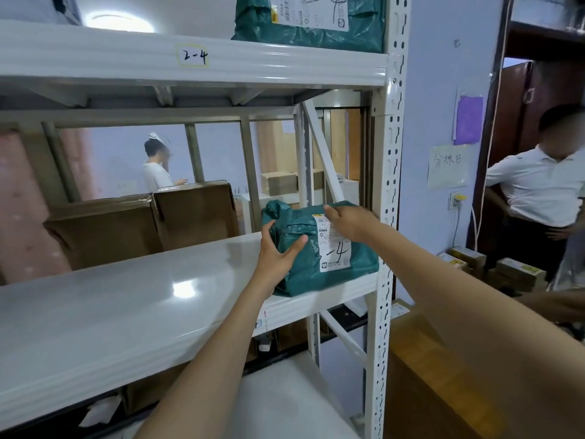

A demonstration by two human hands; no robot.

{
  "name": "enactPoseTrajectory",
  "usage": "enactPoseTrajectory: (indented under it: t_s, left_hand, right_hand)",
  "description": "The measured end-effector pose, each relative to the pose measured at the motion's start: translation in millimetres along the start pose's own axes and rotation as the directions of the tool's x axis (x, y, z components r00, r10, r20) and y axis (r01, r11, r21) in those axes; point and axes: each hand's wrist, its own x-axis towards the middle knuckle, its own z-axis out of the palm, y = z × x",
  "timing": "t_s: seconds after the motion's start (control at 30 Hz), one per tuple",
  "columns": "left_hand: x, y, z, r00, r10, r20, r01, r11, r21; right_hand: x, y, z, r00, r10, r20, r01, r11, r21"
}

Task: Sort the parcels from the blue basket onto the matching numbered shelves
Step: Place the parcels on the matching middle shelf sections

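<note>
My left hand point(274, 248) has its fingers point(296, 245) spread open and pressed flat against the left side of the green parcel point(304, 274), thumb up along its crumpled edge, not curled round anything. My right hand point(346, 224) lies on top of the parcel at about 1 o'clock from the left one, its fingers point(332, 213) resting loosely open across the upper edge of the white shipping label point(334, 245); it touches but does not clasp. The label carries a handwritten mark ending in "-4" (the first digit I cannot read surely). The parcel sits on the white shelf point(126, 299) at its right end, close against the perforated upright post point(384, 217) at 3 o'clock. At 9 o'clock from the parcel, farther back on the same shelf, stand two brown cardboard boxes point(142, 223), touching one another and well apart from the parcel. At 12 o'clock runs the upper shelf beam with a tag reading "2-4" point(193, 55), and on that upper shelf lies another green parcel point(310, 23) with its own label. Through the rack, at 11 o'clock, a person in white point(156, 172) stands in the far room. At 3 o'clock, beyond the post, another person in a white shirt point(541, 185) stands by the doorway, near a paper wall sign point(448, 166) and small boxes on the floor point(506, 270).
</note>
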Motion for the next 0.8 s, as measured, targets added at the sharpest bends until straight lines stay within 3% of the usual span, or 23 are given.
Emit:
enactPoseTrajectory:
  t_s: [0.1,0.23,0.33,0.43,0.57,0.8]
  left_hand:
    - [-3.4,6.8,-6.0,1.0,-0.012,0.013,0.011,0.994,0.11]
    - [-16.0,29.5,-36.1,0.999,0.003,-0.032,0.007,0.959,0.285]
    - [-32.9,48.0,-86.5,0.988,-0.036,-0.153,0.124,0.778,0.616]
    - [-68.8,61.2,-150.8,0.952,-0.08,-0.295,0.291,0.531,0.796]
    - [-153.2,74.0,-235.1,0.901,-0.13,-0.414,0.433,0.316,0.844]
    - [-340.6,59.4,-394.4,0.727,-0.222,-0.65,0.685,0.155,0.712]
  right_hand:
    - [0.6,-1.3,-1.0,0.995,-0.008,-0.099,0.015,0.998,0.067]
    - [-0.6,-22.7,-9.0,0.974,-0.086,-0.209,0.094,0.995,0.028]
    - [-3.5,-69.9,-9.5,0.961,-0.191,-0.198,0.19,0.981,-0.023]
    - [-11.4,-137.8,7.5,0.949,-0.288,-0.125,0.287,0.958,-0.023]
    - [-43.1,-245.4,48.7,0.897,-0.441,-0.023,0.442,0.896,0.038]
    - [-181.9,-452.1,123.4,0.71,-0.681,0.177,0.666,0.732,0.146]
